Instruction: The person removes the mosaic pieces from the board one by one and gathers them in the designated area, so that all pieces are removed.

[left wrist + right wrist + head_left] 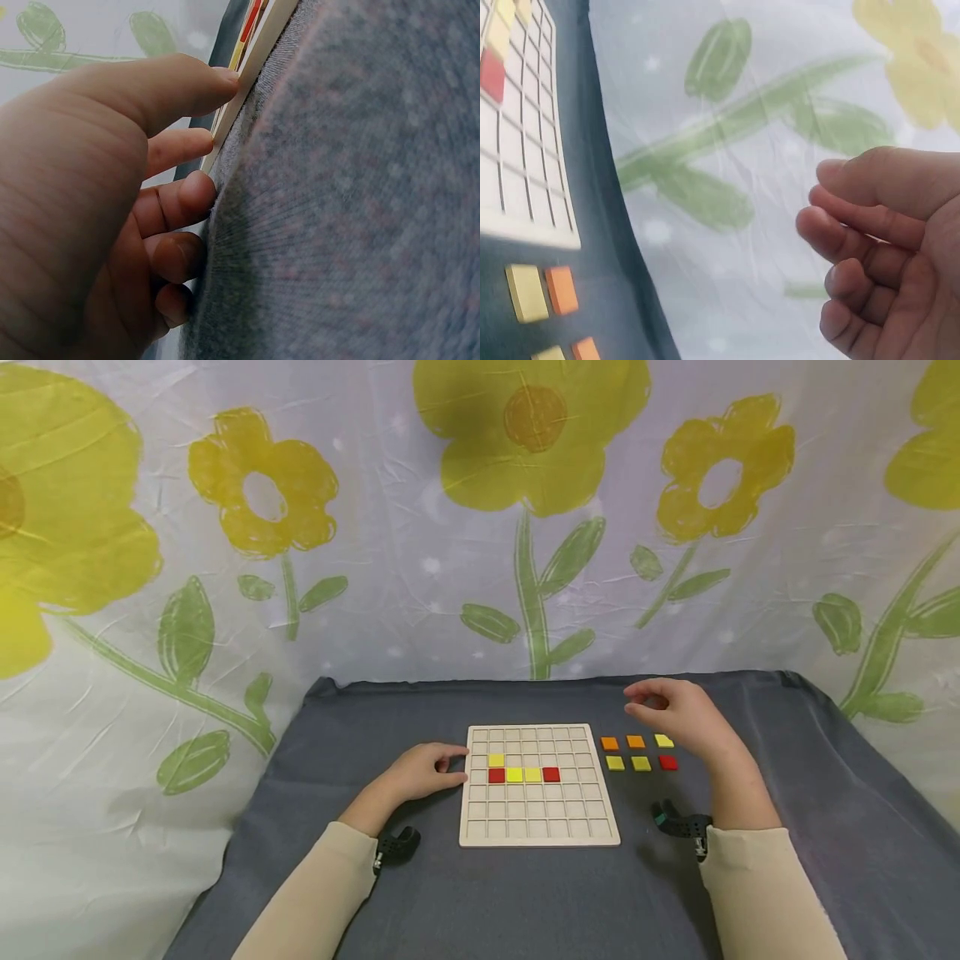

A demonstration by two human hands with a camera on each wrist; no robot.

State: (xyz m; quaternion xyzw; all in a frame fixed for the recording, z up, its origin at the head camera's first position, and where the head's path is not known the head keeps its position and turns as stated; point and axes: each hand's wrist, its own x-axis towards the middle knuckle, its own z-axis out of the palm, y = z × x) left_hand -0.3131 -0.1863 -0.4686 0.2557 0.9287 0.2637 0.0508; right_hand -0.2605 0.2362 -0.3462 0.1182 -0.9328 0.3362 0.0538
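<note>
Wooden board (536, 811) is meeting the left hand (416, 772), thumb spread, at nine o'clock, the loosely curled right hand (684, 714) hovering at two.

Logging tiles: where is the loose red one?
In the head view, the loose red tile lies right of the board, at the nearer row's right end, beside a yellow tile.

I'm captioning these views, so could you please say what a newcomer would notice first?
Probably the yellow flowers on the backdrop, then the gridded board on the dark cloth, holding red and yellow tiles. The left hand touches the board's left edge; the right hand hovers near loose tiles.
</note>
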